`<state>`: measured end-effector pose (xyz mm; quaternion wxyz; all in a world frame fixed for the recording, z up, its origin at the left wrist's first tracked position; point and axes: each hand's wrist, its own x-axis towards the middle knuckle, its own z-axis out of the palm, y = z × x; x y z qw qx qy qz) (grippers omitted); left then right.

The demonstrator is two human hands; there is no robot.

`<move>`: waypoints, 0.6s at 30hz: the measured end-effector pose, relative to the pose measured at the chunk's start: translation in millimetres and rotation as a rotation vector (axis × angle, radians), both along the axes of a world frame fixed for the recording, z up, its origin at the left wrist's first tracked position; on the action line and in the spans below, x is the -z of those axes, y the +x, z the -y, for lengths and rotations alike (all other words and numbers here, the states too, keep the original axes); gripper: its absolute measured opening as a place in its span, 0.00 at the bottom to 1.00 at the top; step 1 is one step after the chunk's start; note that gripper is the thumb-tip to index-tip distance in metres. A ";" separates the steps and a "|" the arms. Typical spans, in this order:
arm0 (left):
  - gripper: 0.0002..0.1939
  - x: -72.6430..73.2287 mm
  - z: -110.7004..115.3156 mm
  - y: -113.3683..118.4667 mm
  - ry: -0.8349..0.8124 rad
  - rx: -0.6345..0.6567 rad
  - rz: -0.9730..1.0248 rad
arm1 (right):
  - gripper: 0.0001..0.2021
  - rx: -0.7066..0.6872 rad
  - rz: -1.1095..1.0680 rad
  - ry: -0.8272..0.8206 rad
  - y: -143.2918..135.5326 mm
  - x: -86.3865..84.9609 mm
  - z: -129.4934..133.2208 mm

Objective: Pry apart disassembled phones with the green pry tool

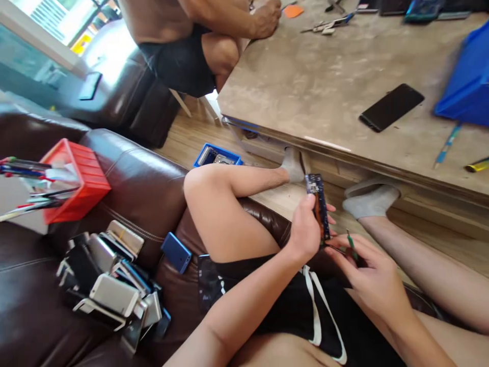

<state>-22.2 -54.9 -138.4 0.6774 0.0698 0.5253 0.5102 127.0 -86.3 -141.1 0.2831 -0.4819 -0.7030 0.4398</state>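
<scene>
My left hand (pixel 305 229) is closed around an opened phone (pixel 321 206), its inner board and an orange-brown strip exposed and turned up. At the phone's lower end is my right hand (pixel 372 270), thumb and forefinger pinched close to its edge. A slim green screwdriver (pixel 351 245) sticks out between the right fingers, its thin tip pointing up and away from the phone. Whatever the right fingertips grip at the phone's edge is too small to make out.
Beside me on the brown sofa (pixel 126 199) lie a heap of phones (pixel 114 295), a blue phone (pixel 176 252) and a red basket (pixel 76 178) of tools. A black phone (pixel 391 107), pliers (pixel 328 24) and a blue bin (pixel 468 81) rest on the table (pixel 305 86). Another person's hand (pixel 267 20) touches its far edge.
</scene>
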 end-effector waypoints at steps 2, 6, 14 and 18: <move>0.31 1.9 3.4 3.4 0.022 0.035 -0.033 | 0.09 -0.028 0.018 -0.030 8.0 2.0 1.8; 0.26 0.4 11.7 7.0 0.087 0.100 -0.108 | 0.10 -0.116 -0.002 -0.114 21.3 5.5 1.7; 0.25 -5.4 24.5 1.3 0.179 0.114 -0.223 | 0.08 -0.283 -0.018 -0.018 18.7 -7.3 -9.6; 0.28 -6.4 28.5 -0.3 0.173 0.133 -0.229 | 0.11 -0.261 -0.019 -0.063 15.5 -15.7 -6.0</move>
